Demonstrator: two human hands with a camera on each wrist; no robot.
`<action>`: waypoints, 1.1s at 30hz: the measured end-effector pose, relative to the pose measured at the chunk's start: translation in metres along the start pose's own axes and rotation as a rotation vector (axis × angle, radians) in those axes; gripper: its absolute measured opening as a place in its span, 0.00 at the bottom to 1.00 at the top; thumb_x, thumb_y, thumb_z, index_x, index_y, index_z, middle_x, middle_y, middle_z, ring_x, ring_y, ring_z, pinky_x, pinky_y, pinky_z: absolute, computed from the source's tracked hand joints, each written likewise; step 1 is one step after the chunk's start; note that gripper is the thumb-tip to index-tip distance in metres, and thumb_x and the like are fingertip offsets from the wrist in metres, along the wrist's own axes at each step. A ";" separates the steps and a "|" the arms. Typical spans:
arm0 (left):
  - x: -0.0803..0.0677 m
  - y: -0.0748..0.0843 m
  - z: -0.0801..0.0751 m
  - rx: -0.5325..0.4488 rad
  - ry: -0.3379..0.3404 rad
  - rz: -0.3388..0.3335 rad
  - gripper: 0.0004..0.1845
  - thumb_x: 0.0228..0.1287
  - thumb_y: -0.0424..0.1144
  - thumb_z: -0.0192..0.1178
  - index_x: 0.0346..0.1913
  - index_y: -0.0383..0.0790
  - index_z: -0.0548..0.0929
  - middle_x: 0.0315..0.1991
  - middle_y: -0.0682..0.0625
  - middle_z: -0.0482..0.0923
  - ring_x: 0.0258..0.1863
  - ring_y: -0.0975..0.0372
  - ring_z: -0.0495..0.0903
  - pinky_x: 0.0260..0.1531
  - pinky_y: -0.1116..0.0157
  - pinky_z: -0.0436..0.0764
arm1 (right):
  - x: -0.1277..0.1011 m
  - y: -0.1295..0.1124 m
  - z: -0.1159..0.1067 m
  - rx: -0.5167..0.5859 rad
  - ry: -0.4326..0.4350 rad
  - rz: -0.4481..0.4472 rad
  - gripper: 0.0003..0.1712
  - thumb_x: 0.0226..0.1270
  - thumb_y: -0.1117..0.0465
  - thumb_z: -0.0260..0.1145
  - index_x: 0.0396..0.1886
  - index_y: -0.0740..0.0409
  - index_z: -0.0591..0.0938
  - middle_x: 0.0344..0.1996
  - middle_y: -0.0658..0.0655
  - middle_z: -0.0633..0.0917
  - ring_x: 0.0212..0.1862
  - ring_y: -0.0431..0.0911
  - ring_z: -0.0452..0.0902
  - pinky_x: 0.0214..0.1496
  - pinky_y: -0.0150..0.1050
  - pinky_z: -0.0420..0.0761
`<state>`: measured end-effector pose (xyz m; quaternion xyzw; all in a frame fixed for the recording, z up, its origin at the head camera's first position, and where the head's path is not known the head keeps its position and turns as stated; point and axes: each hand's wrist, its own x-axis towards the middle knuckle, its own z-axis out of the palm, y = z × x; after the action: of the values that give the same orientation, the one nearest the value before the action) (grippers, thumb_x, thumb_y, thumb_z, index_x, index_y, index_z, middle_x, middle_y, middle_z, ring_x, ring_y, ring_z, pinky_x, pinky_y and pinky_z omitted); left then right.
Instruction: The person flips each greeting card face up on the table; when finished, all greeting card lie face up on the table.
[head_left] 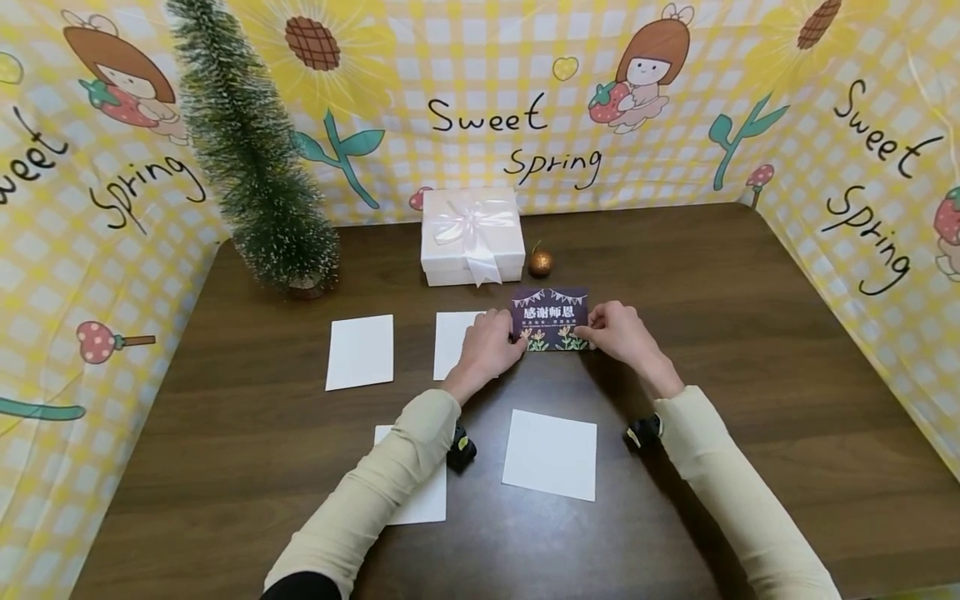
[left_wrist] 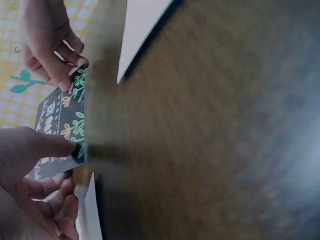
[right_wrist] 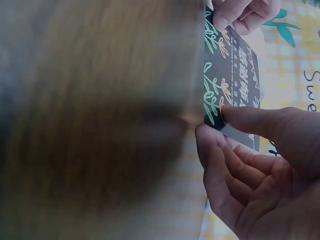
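A dark greeting card point(head_left: 550, 320) with white lettering, bunting and green-and-orange flowers is pinched at both ends. My left hand point(head_left: 491, 343) grips its left end, thumb on the printed face and fingers behind, as the left wrist view shows of the hand point(left_wrist: 30, 175). At the opposite end my right hand point(head_left: 624, 333) pinches the card in the same way; in the right wrist view the thumb of that hand point(right_wrist: 265, 165) lies over the printed flowers. Partly behind my left hand is a white square card point(head_left: 450, 343) lying on the table.
More white square cards lie about: one at left point(head_left: 360, 352), another in front point(head_left: 550, 455), a third under my left forearm point(head_left: 420, 500). At the back stand a white gift box point(head_left: 474, 237) with a ribbon bow, a copper-coloured bauble point(head_left: 540, 262) and a small frosted tree point(head_left: 258, 167).
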<state>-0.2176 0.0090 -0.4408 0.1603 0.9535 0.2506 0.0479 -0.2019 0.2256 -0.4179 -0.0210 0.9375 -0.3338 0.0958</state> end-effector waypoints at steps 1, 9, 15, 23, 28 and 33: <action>0.001 0.001 0.001 0.040 -0.008 -0.002 0.14 0.63 0.43 0.63 0.29 0.35 0.77 0.33 0.43 0.76 0.39 0.50 0.75 0.38 0.55 0.76 | 0.002 0.000 0.000 -0.012 -0.008 0.006 0.14 0.66 0.57 0.67 0.26 0.63 0.80 0.19 0.58 0.83 0.20 0.43 0.72 0.26 0.36 0.70; 0.008 0.008 -0.001 0.178 -0.078 -0.049 0.21 0.67 0.48 0.60 0.43 0.28 0.79 0.43 0.38 0.75 0.45 0.49 0.71 0.43 0.54 0.74 | 0.016 0.000 -0.003 -0.126 -0.026 0.002 0.16 0.64 0.55 0.67 0.24 0.63 0.81 0.16 0.51 0.77 0.22 0.44 0.71 0.26 0.36 0.69; 0.011 0.009 -0.002 0.230 -0.074 -0.059 0.25 0.65 0.49 0.62 0.49 0.27 0.77 0.45 0.37 0.74 0.46 0.49 0.71 0.44 0.55 0.74 | 0.021 0.003 -0.001 -0.211 -0.038 0.017 0.15 0.64 0.53 0.69 0.27 0.62 0.82 0.22 0.54 0.80 0.26 0.47 0.73 0.28 0.40 0.72; 0.012 0.004 -0.005 0.233 -0.041 0.038 0.24 0.68 0.49 0.59 0.50 0.29 0.74 0.47 0.36 0.74 0.47 0.48 0.72 0.46 0.53 0.75 | 0.018 -0.001 -0.001 -0.235 0.016 -0.048 0.15 0.66 0.52 0.66 0.30 0.61 0.80 0.24 0.56 0.81 0.27 0.49 0.74 0.29 0.43 0.73; 0.002 -0.004 -0.011 0.226 -0.055 0.248 0.14 0.71 0.43 0.55 0.47 0.34 0.77 0.46 0.41 0.75 0.46 0.50 0.72 0.46 0.53 0.74 | 0.003 -0.010 0.001 -0.247 0.059 -0.266 0.11 0.67 0.54 0.66 0.35 0.59 0.81 0.28 0.55 0.83 0.29 0.48 0.77 0.33 0.45 0.77; -0.016 -0.005 -0.016 0.372 -0.114 0.482 0.12 0.72 0.39 0.53 0.51 0.38 0.78 0.51 0.46 0.76 0.49 0.54 0.72 0.48 0.55 0.73 | -0.022 -0.015 0.010 -0.336 0.025 -0.561 0.14 0.67 0.57 0.67 0.44 0.63 0.81 0.39 0.60 0.83 0.40 0.51 0.81 0.44 0.49 0.80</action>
<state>-0.2068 -0.0073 -0.4293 0.4016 0.9133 0.0667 0.0101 -0.1791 0.2099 -0.4126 -0.2899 0.9382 -0.1882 -0.0161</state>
